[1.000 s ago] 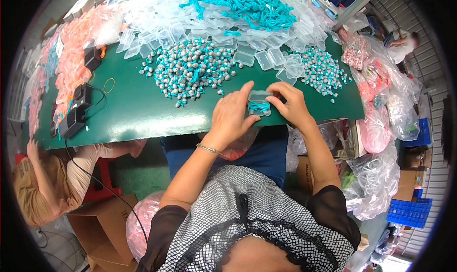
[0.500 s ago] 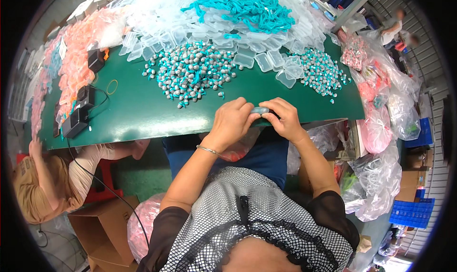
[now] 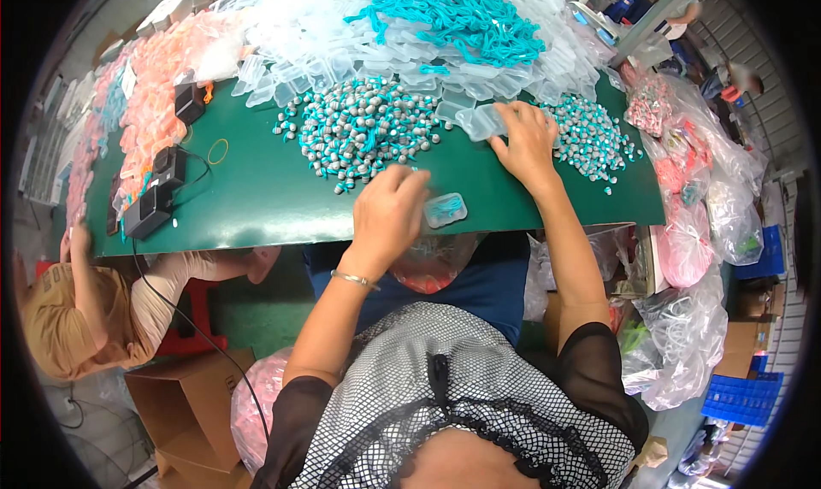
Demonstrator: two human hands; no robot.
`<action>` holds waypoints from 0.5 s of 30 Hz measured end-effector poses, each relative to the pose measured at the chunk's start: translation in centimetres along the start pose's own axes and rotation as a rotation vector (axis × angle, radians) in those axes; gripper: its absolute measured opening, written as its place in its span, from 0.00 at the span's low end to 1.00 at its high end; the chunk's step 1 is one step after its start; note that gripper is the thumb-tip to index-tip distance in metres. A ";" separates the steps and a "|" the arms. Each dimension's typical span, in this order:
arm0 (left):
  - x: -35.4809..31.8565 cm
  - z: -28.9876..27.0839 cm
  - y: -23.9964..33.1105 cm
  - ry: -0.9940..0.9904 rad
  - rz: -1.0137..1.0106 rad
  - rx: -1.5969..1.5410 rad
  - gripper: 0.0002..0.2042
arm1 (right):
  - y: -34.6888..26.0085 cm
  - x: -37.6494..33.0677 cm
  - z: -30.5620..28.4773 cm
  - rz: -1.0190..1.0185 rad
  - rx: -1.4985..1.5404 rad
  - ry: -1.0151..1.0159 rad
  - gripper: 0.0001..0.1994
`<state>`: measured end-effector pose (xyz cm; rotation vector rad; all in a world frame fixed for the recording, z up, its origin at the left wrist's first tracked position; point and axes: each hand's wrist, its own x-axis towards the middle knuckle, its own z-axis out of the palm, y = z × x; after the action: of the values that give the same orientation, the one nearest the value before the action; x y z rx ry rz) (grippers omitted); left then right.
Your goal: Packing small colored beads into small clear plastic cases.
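Note:
My right hand (image 3: 528, 147) reaches across the table, its thumb and fingers closed at the edge of a clear plastic box (image 3: 484, 123). The palm hides what lies under it. Nearer me, my left hand (image 3: 389, 214) hovers at the front of the table with curled, motion-blurred fingers; whether it holds anything cannot be made out. Beside it, a small clear box with teal pieces inside (image 3: 445, 209) lies near the table's front edge. A heap of grey-and-teal bead-like pieces (image 3: 363, 126) spreads beyond my left hand, and a smaller heap of similar pieces (image 3: 590, 138) sits right of my right hand.
Many clear boxes and a teal strap pile (image 3: 453, 14) cover the back of the green table (image 3: 282, 207). Orange packets (image 3: 158, 87) and black devices (image 3: 154, 207) with a cable lie left. A co-worker (image 3: 81, 309) sits at left. Plastic bags (image 3: 684, 241) crowd the right.
Both hands held a small clear box together; now it lies on the table. My right hand has moved away to the clear boxes, and my left hand has shifted left, apart from it.

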<state>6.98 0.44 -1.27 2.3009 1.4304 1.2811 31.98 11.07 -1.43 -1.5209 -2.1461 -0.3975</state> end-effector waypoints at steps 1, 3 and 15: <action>0.6 0.0 0.1 -0.001 -0.023 0.073 0.10 | 0.0 -0.1 0.0 -0.034 0.008 -0.023 0.24; 1.1 0.9 -0.8 -0.045 -0.073 0.152 0.09 | -0.1 -0.4 0.2 -0.072 -0.006 -0.006 0.24; 3.2 1.1 0.0 -0.092 -0.205 -0.146 0.26 | -3.4 -3.8 -4.1 -0.094 0.106 0.134 0.16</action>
<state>8.37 3.33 -0.10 2.0335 1.4467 1.1634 30.71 4.84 0.15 -1.3017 -2.1040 -0.3989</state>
